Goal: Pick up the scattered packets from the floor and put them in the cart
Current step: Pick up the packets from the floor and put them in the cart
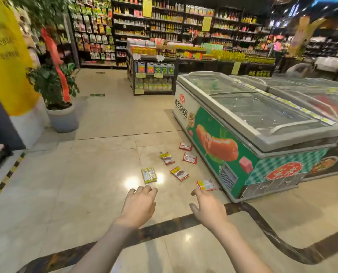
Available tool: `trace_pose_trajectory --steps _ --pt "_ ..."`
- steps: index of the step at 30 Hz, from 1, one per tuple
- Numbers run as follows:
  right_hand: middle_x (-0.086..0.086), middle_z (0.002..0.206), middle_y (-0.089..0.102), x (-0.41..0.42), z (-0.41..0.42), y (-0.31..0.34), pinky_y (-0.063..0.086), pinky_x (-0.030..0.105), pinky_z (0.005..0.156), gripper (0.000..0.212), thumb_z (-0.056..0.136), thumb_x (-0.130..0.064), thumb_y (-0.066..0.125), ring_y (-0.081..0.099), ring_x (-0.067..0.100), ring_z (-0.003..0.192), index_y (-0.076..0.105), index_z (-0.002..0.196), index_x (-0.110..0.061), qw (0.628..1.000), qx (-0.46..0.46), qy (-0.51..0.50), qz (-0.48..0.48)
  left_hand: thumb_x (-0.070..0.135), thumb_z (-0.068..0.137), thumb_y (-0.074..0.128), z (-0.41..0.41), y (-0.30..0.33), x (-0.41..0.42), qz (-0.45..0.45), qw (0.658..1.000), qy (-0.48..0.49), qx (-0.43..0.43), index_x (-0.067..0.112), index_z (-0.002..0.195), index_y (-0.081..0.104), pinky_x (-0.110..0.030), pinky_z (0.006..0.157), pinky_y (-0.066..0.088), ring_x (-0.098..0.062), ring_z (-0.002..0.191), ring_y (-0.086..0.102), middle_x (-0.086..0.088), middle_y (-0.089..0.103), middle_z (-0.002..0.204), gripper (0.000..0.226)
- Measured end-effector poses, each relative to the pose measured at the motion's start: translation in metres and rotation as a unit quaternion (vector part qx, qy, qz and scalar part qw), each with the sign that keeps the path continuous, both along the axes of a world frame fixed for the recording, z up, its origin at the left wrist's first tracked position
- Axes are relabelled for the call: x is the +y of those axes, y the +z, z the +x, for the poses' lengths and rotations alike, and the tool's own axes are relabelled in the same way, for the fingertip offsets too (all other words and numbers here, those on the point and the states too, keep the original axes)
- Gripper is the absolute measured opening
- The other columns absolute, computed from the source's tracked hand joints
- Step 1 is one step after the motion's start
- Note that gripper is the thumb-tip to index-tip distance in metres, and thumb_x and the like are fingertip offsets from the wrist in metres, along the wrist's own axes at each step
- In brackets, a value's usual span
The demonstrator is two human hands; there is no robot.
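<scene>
From the head view, six packets [176, 164] lie scattered on the floor [85, 184] beside the freezer [243, 134], ahead of both empty, loose-fingered hands, the green one [149, 175] just beyond the left hand [139, 205], the red-white one [205, 185] by the right hand's [208, 208] fingertips.

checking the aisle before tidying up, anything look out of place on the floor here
Yes: six small packets lie scattered on the floor tiles beside the chest freezer, from a red one farthest off to a green one and a red-and-white one just ahead of both empty hands.
</scene>
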State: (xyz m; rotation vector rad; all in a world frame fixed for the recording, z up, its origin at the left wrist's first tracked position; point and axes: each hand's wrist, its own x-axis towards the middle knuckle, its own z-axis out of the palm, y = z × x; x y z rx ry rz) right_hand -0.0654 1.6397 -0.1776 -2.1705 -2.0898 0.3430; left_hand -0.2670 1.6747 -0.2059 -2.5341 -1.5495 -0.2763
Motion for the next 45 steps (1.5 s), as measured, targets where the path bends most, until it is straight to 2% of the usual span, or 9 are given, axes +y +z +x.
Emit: trace_pose_trajectory --steps 2,3,7,26,31,34,36,40,45 --pt "0.002 0.131 0.051 0.057 0.006 -0.007 0.044 0.033 0.088 0.037 0.094 -0.031 0.046 0.049 0.023 0.120 0.043 0.130 -0.021 1.000 -0.003 -0.002 -0.017 0.034 0.088 0.056 0.008 -0.010 0.062 -0.018 1.000 0.020 0.009 0.018 0.126 0.049 -0.033 0.092 0.040 -0.022 0.114 0.053 -0.003 0.054 0.122 0.042" --pt "0.002 0.131 0.050 0.083 0.010 -0.012 0.044 0.033 0.087 0.036 0.094 -0.031 0.046 0.049 0.023 0.119 0.043 0.129 -0.021 1.000 -0.003 -0.006 -0.026 0.034 0.088 0.056 0.012 -0.012 0.090 -0.035 0.999 0.029 0.005 0.017 0.127 0.049 -0.032 0.092 0.040 -0.022 0.115 0.052 -0.003 0.053 0.123 0.043" --pt "0.003 0.129 0.052 0.188 0.027 -0.039 0.043 0.032 0.088 0.036 0.094 -0.030 0.046 0.050 0.024 0.119 0.044 0.128 -0.020 0.998 0.009 -0.016 -0.056 0.035 0.028 0.090 0.025 -0.038 0.196 -0.041 0.999 -0.001 0.008 0.020 0.071 0.069 -0.023 0.044 0.046 -0.016 0.052 0.062 0.004 0.061 0.063 0.050" --pt "0.005 0.124 0.052 0.684 0.097 -0.232 0.041 0.031 0.085 0.036 0.095 -0.029 0.044 0.051 0.023 0.117 0.043 0.129 -0.019 0.976 0.010 0.010 -0.217 0.029 0.028 0.091 0.096 -0.217 0.677 -0.208 0.974 0.089 0.006 0.015 0.069 0.070 -0.020 0.033 0.037 -0.019 0.042 0.057 0.000 0.060 0.057 0.048" --pt "0.004 0.128 0.051 0.784 0.104 -0.337 0.040 0.032 0.091 0.039 0.095 -0.030 0.044 0.049 0.023 0.119 0.042 0.132 -0.020 0.962 0.009 -0.018 -0.271 0.027 0.039 0.090 0.096 -0.323 0.779 -0.270 0.955 0.118 0.008 0.012 0.079 0.071 -0.026 0.038 0.044 -0.024 0.051 0.062 -0.004 0.065 0.066 0.046" --pt "0.005 0.128 0.051 0.829 0.115 -0.408 0.042 0.033 0.091 0.041 0.094 -0.029 0.046 0.050 0.024 0.119 0.042 0.133 -0.019 0.954 -0.003 -0.048 -0.297 0.028 0.087 0.058 0.097 -0.391 0.824 -0.335 0.927 0.167 -0.019 0.012 0.124 0.054 -0.034 0.073 0.048 -0.028 0.100 0.061 -0.008 0.061 0.114 0.040" --pt "0.006 0.128 0.050 0.852 0.124 -0.462 0.043 0.034 0.092 0.042 0.094 -0.029 0.045 0.050 0.024 0.119 0.040 0.134 -0.018 0.949 -0.021 -0.059 -0.308 0.030 0.093 0.047 0.094 -0.451 0.846 -0.345 0.921 0.178 0.011 0.015 0.130 0.046 -0.031 0.078 0.043 -0.025 0.109 0.055 -0.005 0.055 0.123 0.040" --pt "0.006 0.132 0.044 0.881 0.148 -0.577 0.043 0.034 0.091 0.045 0.093 -0.030 0.047 0.048 0.026 0.119 0.037 0.136 -0.018 0.935 -0.059 -0.080 -0.341 0.019 0.033 0.090 0.088 -0.575 0.871 -0.335 0.931 0.134 0.048 0.008 0.076 0.071 -0.026 0.042 0.038 -0.026 0.055 0.062 -0.008 0.065 0.071 0.049" --pt "0.008 0.146 0.028 0.899 0.172 -0.724 0.043 0.038 0.094 0.056 0.090 -0.037 0.052 0.038 0.027 0.130 0.031 0.139 -0.021 0.923 -0.066 -0.072 -0.371 0.025 0.029 0.094 0.079 -0.740 0.871 -0.390 0.901 0.161 0.096 0.007 0.091 0.072 -0.048 0.053 0.052 -0.034 0.081 0.068 -0.020 0.068 0.098 0.068"
